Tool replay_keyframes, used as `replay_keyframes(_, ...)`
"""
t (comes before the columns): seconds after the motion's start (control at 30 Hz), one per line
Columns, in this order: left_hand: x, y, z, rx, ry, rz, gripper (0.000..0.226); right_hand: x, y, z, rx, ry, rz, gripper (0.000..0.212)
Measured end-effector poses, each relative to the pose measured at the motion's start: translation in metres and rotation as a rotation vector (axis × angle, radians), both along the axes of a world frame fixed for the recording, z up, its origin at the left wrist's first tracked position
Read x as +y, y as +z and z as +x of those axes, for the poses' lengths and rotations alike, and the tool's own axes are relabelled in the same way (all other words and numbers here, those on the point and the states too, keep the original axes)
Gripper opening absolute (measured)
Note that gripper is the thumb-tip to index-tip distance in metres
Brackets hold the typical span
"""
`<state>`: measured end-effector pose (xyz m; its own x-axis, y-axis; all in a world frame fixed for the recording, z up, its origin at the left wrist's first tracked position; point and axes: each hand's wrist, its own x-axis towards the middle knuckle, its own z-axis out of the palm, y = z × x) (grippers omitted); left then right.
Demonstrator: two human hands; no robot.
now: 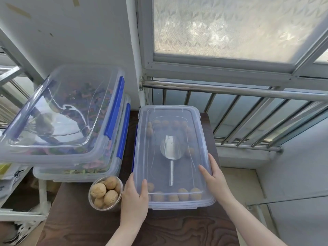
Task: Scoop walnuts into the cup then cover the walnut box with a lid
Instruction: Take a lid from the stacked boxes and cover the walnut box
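Observation:
A clear plastic walnut box [205, 204] stands on the dark wooden table [79, 226], with a translucent lid [177, 112] lying on top of it. Through the lid I see walnuts [182, 193] along the edges and a metal scoop [170, 150] in the middle. My left hand [134, 199] grips the lid's near left edge, thumb on top. On the lid's right edge rests my right hand [213, 176], fingers pressing down. A clear cup [106, 195] holding several walnuts stands just left of the box.
Two stacked clear boxes with blue clips [115, 110], full of coloured pieces, stand at the left of the table, the top one tilted. A metal railing [230, 89] and a frosted window [230, 27] lie behind. A white shelf [23, 213] is at the lower left.

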<state>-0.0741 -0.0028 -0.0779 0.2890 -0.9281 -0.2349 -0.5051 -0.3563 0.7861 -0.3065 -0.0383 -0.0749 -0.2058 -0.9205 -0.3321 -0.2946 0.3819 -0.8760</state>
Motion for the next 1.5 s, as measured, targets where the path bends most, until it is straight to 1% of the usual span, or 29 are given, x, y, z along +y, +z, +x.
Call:
replay_keyframes(0.17,0.004,-0.002,0.009,0.01,0.015,0.071,0.056,0.006,-0.003,0.006,-0.013,0.0,0.01,0.065)
replay_keyframes(0.3,0.001,-0.001,0.016,0.017,0.0,0.079,0.059,0.01,-0.007,0.006,0.0,-0.018,0.024,0.066)
replay_keyframes(0.4,-0.011,0.005,0.018,0.012,0.016,0.09,0.069,0.005,-0.006,0.0,-0.034,-0.064,0.043,0.071)
replay_keyframes(0.47,-0.024,0.007,0.02,0.03,0.027,0.122,0.077,-0.003,-0.004,-0.004,-0.025,-0.11,0.112,0.082)
replay_keyframes(0.53,-0.039,0.007,0.023,0.09,0.044,0.207,0.088,-0.012,-0.006,-0.012,-0.059,-0.154,0.213,0.089)
replay_keyframes(0.63,-0.06,0.001,0.031,0.22,0.08,0.35,0.099,-0.02,-0.008,-0.018,-0.212,-0.135,0.381,0.103)
replay_keyframes(0.67,-0.064,0.0,0.032,0.249,0.088,0.374,0.1,-0.021,-0.009,-0.019,-0.254,-0.132,0.408,0.101)
replay_keyframes(0.7,-0.066,0.0,0.033,0.269,0.093,0.382,0.099,-0.022,-0.007,-0.02,-0.265,-0.128,0.406,0.093)
replay_keyframes(0.73,-0.068,0.0,0.033,0.283,0.101,0.377,0.096,-0.024,-0.008,-0.022,-0.254,-0.131,0.391,0.085)
replay_keyframes(0.77,-0.069,0.0,0.034,0.294,0.11,0.361,0.09,-0.024,-0.007,-0.023,-0.222,-0.148,0.366,0.082)
replay_keyframes(0.87,-0.068,0.003,0.036,0.346,0.1,0.313,0.061,-0.026,-0.006,-0.026,-0.154,-0.207,0.278,0.097)
replay_keyframes(0.9,-0.068,0.003,0.037,0.365,0.09,0.31,0.056,-0.027,-0.004,-0.026,-0.161,-0.229,0.258,0.093)
replay_keyframes(0.93,-0.068,0.003,0.037,0.38,0.085,0.307,0.052,-0.028,-0.003,-0.026,-0.173,-0.24,0.238,0.084)
replay_keyframes(1.0,-0.069,0.003,0.037,0.397,0.08,0.291,0.047,-0.03,-0.003,-0.024,-0.184,-0.233,0.227,0.073)
replay_keyframes(1.07,-0.069,0.001,0.035,0.4,0.083,0.283,0.047,-0.032,-0.005,-0.023,-0.194,-0.203,0.227,0.065)
replay_keyframes(1.1,-0.068,0.003,0.034,0.394,0.083,0.281,0.049,-0.033,-0.004,-0.022,-0.186,-0.177,0.231,0.057)
replay_keyframes(1.17,-0.068,0.002,0.033,0.375,0.085,0.26,0.058,-0.035,-0.002,-0.019,-0.168,-0.135,0.23,0.044)
replay_keyframes(1.2,-0.068,0.002,0.033,0.353,0.08,0.247,0.065,-0.036,-0.001,-0.017,-0.164,-0.12,0.219,0.042)
replay_keyframes(1.27,-0.067,0.004,0.033,0.294,0.03,0.213,0.075,-0.039,-0.001,-0.015,-0.139,-0.092,0.195,0.043)
replay_keyframes(1.37,-0.067,0.001,0.035,0.264,-0.081,0.147,0.075,-0.039,-0.003,-0.01,-0.054,-0.045,0.186,0.051)
replay_keyframes(1.43,-0.068,0.0,0.035,0.252,-0.105,0.13,0.076,-0.037,-0.002,-0.006,-0.005,-0.02,0.174,0.056)
replay_keyframes(1.5,-0.069,-0.002,0.035,0.241,-0.116,0.114,0.071,-0.036,-0.001,-0.002,0.027,-0.011,0.163,0.059)
